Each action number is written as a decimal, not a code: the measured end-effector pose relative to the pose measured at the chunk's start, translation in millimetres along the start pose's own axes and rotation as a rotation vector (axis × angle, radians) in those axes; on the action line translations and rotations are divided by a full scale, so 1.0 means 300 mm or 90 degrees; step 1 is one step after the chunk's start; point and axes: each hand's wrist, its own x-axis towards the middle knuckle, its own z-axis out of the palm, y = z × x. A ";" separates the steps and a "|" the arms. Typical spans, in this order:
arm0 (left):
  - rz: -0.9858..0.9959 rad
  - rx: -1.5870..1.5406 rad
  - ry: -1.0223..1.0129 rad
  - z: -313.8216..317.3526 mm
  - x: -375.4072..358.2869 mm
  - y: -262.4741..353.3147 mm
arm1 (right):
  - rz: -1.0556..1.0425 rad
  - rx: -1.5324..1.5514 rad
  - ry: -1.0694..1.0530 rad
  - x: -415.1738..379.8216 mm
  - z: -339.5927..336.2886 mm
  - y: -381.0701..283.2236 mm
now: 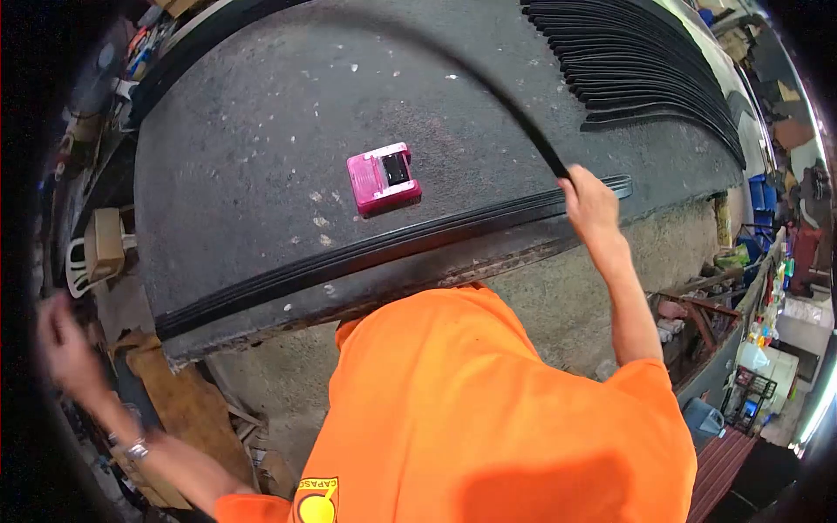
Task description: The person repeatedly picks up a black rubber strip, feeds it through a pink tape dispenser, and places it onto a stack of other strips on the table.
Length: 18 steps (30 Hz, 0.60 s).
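Your right grip (591,202) grasps long, curved, flexible black strip (529,127) above dark-grey bench (253,174). Your left grip (68,349), blurred beyond bench's left end: cannot tell whether released.

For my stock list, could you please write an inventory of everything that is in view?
Slab-like worktable: 1, dark grey, centre
Long bending strip: 1, black, in right grip
Flat bundled strips: several, black, near edge
Fanned thin strips: many, black, far right
Boxy plastic case: 1, pink-and-black, mid-table
Plastic chair: 1, white, left
Cardboard box: 1, brown, left
Plastic jug: 1, bluish, lower right
Small clutter: uncounted, mixed, both sides
Fabric shirt: 1, orange, on wearer
Wristwatch: 1, silvery, left wrist
Left grip: 1, bare, blurred, far left
Right grip: 1, bare, centre-right
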 end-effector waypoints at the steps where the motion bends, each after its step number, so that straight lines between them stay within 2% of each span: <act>1: 0.018 0.038 0.088 -0.094 0.093 0.099 | 0.014 0.078 -0.014 0.058 -0.029 -0.100; 4: 0.043 0.112 0.285 -0.273 0.252 0.427 | 0.053 0.283 -0.047 0.176 -0.014 -0.315; 5: 0.024 0.105 0.327 -0.318 0.312 0.463 | 0.052 0.380 -0.059 0.192 0.015 -0.356; 7: -0.067 -0.081 0.389 -0.436 0.423 0.371 | 0.070 0.529 -0.091 0.212 0.109 -0.393; 9: -0.010 -0.100 0.403 -0.444 0.420 0.397 | 0.124 0.549 -0.117 0.197 0.227 -0.366; 11: 0.188 0.052 0.361 -0.360 0.319 0.555 | 0.164 0.582 -0.143 0.199 0.253 -0.355; 14: 0.233 0.022 0.334 -0.380 0.312 0.525 | 0.218 0.591 -0.206 0.206 0.273 -0.331; 18: 0.188 0.047 0.359 -0.390 0.287 0.561 | 0.197 0.662 -0.200 0.250 0.241 -0.394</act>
